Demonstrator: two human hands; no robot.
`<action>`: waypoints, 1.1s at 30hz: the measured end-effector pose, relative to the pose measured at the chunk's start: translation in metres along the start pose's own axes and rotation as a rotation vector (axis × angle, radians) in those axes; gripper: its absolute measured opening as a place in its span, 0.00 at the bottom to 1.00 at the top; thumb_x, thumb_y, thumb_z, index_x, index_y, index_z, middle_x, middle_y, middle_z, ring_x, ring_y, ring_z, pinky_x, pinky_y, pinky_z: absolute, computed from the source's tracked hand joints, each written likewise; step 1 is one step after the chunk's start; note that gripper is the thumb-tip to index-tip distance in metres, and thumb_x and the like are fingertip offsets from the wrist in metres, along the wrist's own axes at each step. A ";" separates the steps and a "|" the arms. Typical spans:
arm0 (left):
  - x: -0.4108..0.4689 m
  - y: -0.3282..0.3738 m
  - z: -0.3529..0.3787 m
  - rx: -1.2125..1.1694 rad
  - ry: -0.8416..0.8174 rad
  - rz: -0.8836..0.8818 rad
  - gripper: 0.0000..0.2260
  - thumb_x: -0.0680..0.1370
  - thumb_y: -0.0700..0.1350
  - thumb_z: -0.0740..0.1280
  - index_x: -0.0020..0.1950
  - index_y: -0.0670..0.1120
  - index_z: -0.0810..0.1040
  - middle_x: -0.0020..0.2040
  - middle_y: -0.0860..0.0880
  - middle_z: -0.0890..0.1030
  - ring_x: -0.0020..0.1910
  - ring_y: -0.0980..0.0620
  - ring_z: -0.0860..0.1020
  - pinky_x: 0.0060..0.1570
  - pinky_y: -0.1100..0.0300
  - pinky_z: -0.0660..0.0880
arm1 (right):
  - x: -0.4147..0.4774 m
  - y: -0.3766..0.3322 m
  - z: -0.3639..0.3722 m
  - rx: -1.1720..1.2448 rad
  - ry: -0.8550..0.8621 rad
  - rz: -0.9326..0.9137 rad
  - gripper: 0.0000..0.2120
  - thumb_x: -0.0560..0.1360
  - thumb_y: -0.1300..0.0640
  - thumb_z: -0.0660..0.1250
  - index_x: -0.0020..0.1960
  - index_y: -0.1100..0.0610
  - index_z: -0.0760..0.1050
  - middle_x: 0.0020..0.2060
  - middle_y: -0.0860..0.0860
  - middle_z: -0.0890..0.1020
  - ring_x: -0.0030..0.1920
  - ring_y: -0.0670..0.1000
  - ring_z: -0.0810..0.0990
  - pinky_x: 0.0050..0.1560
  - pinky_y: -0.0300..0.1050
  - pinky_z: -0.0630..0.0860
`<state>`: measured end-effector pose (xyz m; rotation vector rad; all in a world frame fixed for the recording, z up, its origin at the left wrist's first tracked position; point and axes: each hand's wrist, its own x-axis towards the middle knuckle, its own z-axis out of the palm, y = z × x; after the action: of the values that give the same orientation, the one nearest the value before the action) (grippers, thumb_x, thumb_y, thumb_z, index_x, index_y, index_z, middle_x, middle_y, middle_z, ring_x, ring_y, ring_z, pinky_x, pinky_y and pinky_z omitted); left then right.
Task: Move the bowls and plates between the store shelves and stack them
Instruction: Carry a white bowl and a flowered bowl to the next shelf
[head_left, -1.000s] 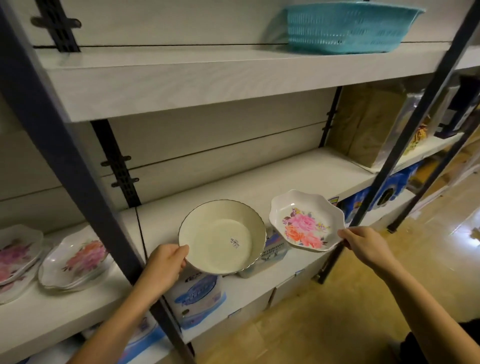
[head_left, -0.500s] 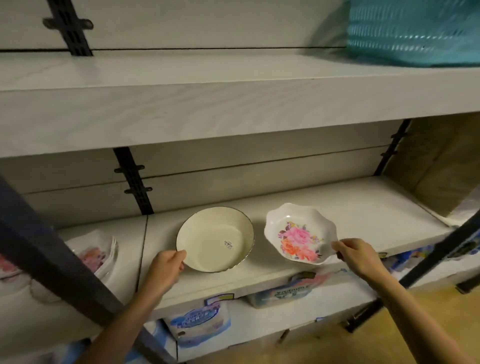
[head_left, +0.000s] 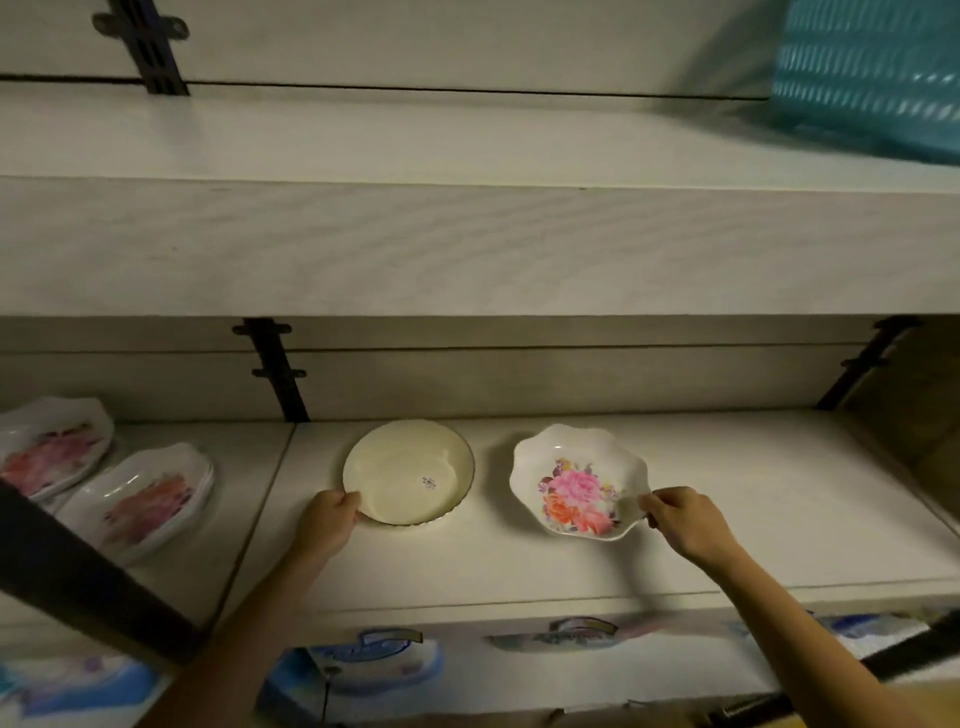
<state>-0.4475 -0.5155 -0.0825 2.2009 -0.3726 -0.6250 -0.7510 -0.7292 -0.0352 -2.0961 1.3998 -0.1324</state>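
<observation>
Both dishes are on the middle shelf (head_left: 727, 493), side by side and apart, with a strip of bare board between them. The cream bowl (head_left: 409, 472) lies to the left, round, with a dark rim line and a small sticker inside. The flowered bowl (head_left: 579, 483) lies to the right, with a wavy rim and a rose print. Neither has a long axis to speak of, so approach direction is not restricted by shape.

The left hand (head_left: 327, 525) is closed on the near-left rim of the cream bowl, thumb over the edge. The right hand (head_left: 685, 522) pinches the near-right rim of the flowered bowl between thumb and fingertips. Each hand is therefore on the outer side of its own dish, and the gap to be closed lies between them.

Whether the dishes rest fully on the board or are slightly raised cannot be determined; the flowered bowl appears tilted toward the camera.

Two stacks of flowered plates (head_left: 137, 501) stand on the next bay to the left, beyond the shelf joint and partly behind a dark upright (head_left: 78, 566). The left hand is the nearer to them.

Judgement: if the flowered bowl is to join those stacks, it must travel leftward past the cream bowl, which lies in its way
</observation>
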 end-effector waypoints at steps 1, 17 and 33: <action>0.002 -0.001 0.003 0.012 -0.002 0.003 0.19 0.78 0.39 0.60 0.25 0.42 0.69 0.26 0.45 0.70 0.34 0.46 0.70 0.39 0.57 0.63 | 0.004 0.000 0.001 -0.005 -0.007 -0.002 0.20 0.77 0.57 0.59 0.26 0.53 0.70 0.32 0.55 0.78 0.34 0.54 0.73 0.33 0.42 0.67; -0.034 0.016 -0.023 0.525 0.100 0.305 0.18 0.80 0.53 0.55 0.33 0.47 0.70 0.31 0.48 0.74 0.33 0.49 0.73 0.34 0.60 0.66 | 0.064 -0.007 0.033 -0.085 -0.110 0.062 0.14 0.78 0.52 0.57 0.37 0.55 0.74 0.49 0.59 0.82 0.43 0.57 0.74 0.43 0.42 0.67; -0.080 0.013 -0.047 0.737 0.176 0.499 0.09 0.80 0.49 0.56 0.45 0.47 0.71 0.31 0.56 0.65 0.35 0.53 0.70 0.33 0.64 0.63 | 0.011 -0.069 0.009 -0.498 0.027 -0.563 0.18 0.77 0.47 0.60 0.63 0.55 0.68 0.61 0.53 0.74 0.58 0.55 0.76 0.54 0.47 0.72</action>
<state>-0.4891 -0.4584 -0.0210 2.6567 -1.1560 0.0023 -0.6866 -0.7174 -0.0081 -2.8724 0.8727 -0.0354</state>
